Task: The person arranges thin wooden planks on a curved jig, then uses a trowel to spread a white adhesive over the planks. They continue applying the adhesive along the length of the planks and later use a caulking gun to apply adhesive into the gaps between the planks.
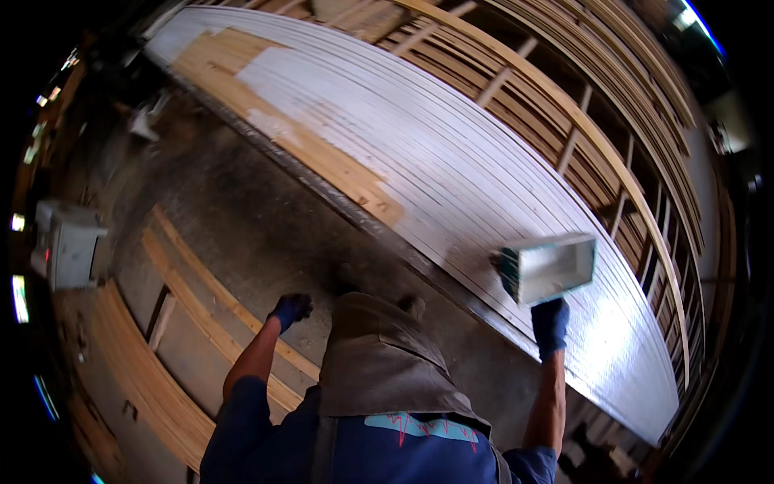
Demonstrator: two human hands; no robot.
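My right hand (551,324), in a dark blue glove, grips the near side of an open rectangular box (556,270). The box has a pale inside and teal-stained edges; its tilted opening faces me. It is over a long row of narrow wooden boards (451,214), laid side by side and covered with a glossy white coating. Bare yellow wood (339,165) shows in a patch along the near left edge. Away from the boards, my left hand (291,310), gloved too, hangs at my left side with its fingers curled and nothing visible in them.
Stacked planks (516,113) on wooden spacers lie beyond the coated boards. A dark rail (355,214) runs along the near edge. Long strips of wood (201,310) lie at my lower left, near a grey cabinet (71,244). Stained concrete floor (218,202) lies between.
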